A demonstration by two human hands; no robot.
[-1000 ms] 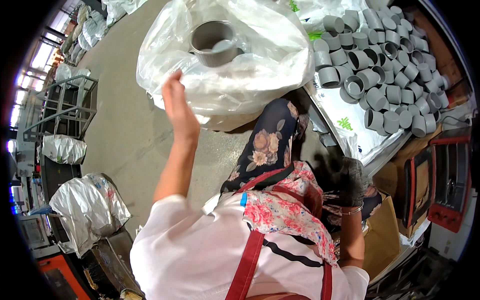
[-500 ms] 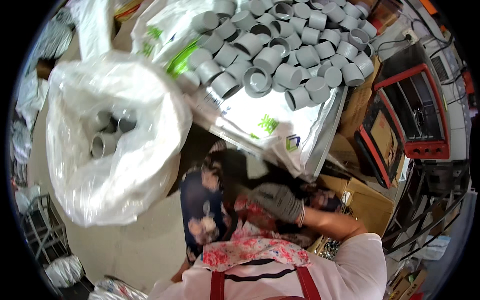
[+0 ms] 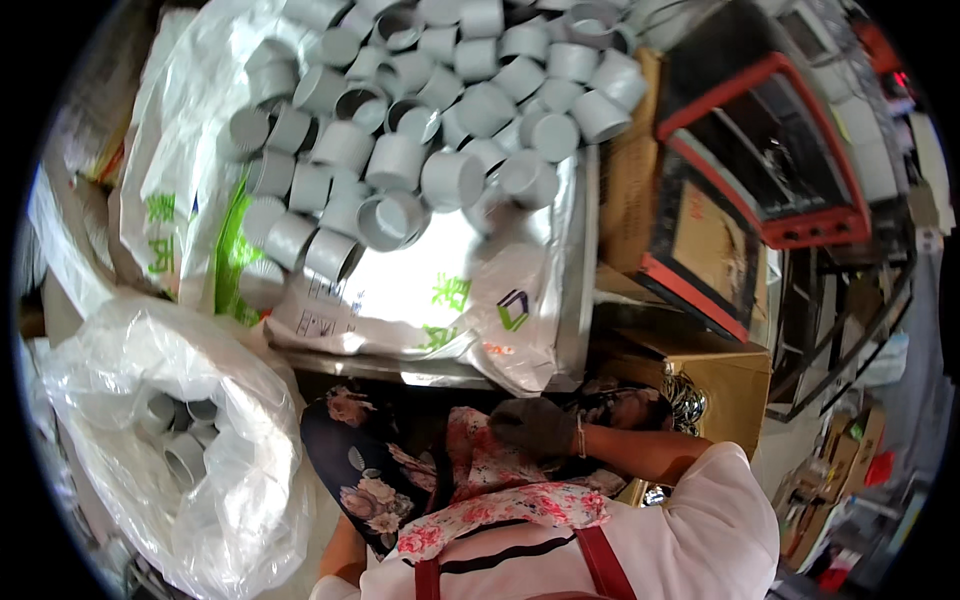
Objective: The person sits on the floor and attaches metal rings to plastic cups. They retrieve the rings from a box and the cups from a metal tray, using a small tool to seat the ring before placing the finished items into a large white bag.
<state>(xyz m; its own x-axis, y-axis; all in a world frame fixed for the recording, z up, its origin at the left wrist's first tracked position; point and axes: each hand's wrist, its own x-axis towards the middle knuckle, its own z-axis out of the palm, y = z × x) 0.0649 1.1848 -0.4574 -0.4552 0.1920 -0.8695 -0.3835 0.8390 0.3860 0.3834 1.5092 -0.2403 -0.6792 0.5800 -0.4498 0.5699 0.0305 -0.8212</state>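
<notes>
Bright daylight is washing over the grey caps point(image 3: 420, 120) and glaring off the white sacking point(image 3: 420, 290) at centre; the clear plastic bag point(image 3: 170, 440) at lower left is blooming, and edges are bending and darkening toward the rim

Left hand out of sight behind floral cloth point(image 3: 400, 470); bagged grey caps point(image 3: 180, 430) hazy through clear plastic bag point(image 3: 230, 500).

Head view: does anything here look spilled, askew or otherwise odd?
Nothing is damaged. The grey pipe caps lie in a loose jumble on the plastic sheeting, tipped every way, not stacked. A few more sit inside the clear bag. The gloved right hand rests against the floral clothing.
</notes>
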